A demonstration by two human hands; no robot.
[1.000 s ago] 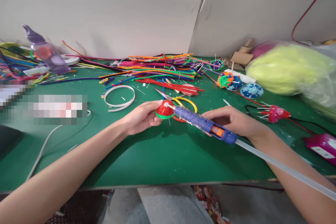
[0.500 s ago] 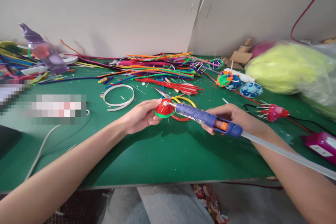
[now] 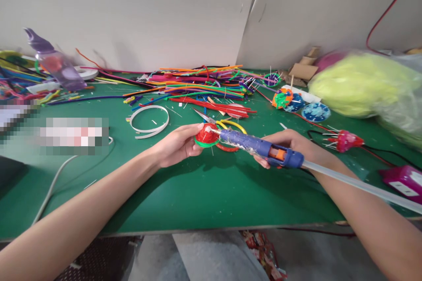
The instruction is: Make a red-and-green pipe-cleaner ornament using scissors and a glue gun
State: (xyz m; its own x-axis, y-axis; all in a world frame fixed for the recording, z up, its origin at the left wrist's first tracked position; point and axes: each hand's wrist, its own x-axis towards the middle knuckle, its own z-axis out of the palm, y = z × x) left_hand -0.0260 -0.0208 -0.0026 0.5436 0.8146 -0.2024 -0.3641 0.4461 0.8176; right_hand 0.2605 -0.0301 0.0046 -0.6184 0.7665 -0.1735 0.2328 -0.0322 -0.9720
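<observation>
Between the fingers of my left hand (image 3: 180, 145) is a small red dome with a green rim (image 3: 206, 137), held by its left side above the table. A whitish blob shows on top of the dome. My right hand (image 3: 290, 142) is wrapped around a blue hot glue gun (image 3: 247, 141), whose metal nozzle points left at the blob, touching it or nearly so. A long clear glue stick (image 3: 356, 182) sticks out of the gun's back end. Behind the dome and gun lie scissors with yellow and red handles (image 3: 232, 125), partly covered.
Bundles of coloured pipe cleaners (image 3: 204, 88) run along the back. A coiled white strip (image 3: 132, 118) lies left of centre, and a purple bottle (image 3: 61, 68) leans farther left. To the right are blue-patterned discs (image 3: 315, 112), a red spiky piece (image 3: 347, 140) and a bag of yellow material (image 3: 356, 83).
Almost nothing differs. The rear of the glue gun has shifted very slightly left and up, while its nozzle stays at the top of the red dome.
</observation>
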